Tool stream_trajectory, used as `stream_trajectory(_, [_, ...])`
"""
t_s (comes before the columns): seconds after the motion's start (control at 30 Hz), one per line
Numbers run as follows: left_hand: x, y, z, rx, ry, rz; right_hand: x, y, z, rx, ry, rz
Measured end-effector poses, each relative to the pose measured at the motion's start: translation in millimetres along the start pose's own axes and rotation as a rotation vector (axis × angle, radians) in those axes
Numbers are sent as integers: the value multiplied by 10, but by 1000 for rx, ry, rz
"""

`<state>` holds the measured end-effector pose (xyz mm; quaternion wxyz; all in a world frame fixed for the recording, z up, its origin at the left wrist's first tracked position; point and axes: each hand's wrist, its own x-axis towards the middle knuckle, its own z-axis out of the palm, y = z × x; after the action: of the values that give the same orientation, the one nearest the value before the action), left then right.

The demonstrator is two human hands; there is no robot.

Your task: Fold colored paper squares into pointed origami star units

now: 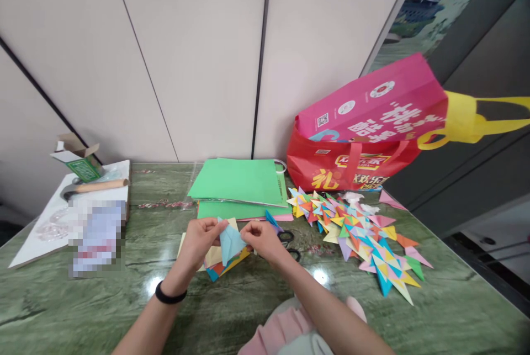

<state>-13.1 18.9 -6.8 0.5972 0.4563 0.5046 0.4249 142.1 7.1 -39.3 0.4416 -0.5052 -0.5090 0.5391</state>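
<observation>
Between my hands is a light blue piece of folded paper (230, 243), pinched at both sides. My left hand (202, 236), with a black band on the wrist, grips its left edge. The fingers of my right hand (263, 238) close on its right corner. Below it lies a small stack of coloured paper (216, 271) in yellow, orange and blue, partly hidden by the held sheet. Black-handled scissors (286, 238) lie just right of my right hand, and a blue and purple folded piece (273, 221) rests beside them.
Green paper sheets (238, 181) lie at the back. Many interlocked coloured paper triangles (351, 228) spread to the right, before a red bag (351, 162) and a pink bag (372, 98). On the left, a white board (31, 239) bears a wooden-handled tool (103, 185) and a small box (85, 167).
</observation>
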Motion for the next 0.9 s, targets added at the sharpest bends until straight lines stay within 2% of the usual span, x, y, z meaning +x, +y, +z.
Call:
stream_trajectory(0.13, [-3,28,-22,34,38,39,-5,-8,-5,10,4,-7])
stream_trajectory(0.23, [11,113,-118,31,122,86,-7,-30,-19,24,6,-9])
stream_trajectory(0.37, [20,200,-215,18,219,148,-11,-60,-25,87,88,-25])
stream_trajectory(0.43, [4,184,-170,2,224,164,-25,-64,-4,147,123,-72])
stream_trajectory(0.5, [-21,130,-67,-20,209,162,-48,-54,32,211,94,-91])
stream_trajectory(0.6, [-60,41,99,-72,162,149,-83,-27,89,259,18,-22])
stream_trajectory(0.7, [-84,14,167,-113,157,138,-89,-24,100,282,-4,28])
stream_trajectory(0.8, [-93,55,143,-118,148,75,-61,-56,56,345,75,-2])
stream_trajectory(0.9, [-97,107,112,-106,88,-19,-26,-84,0,413,163,-63])
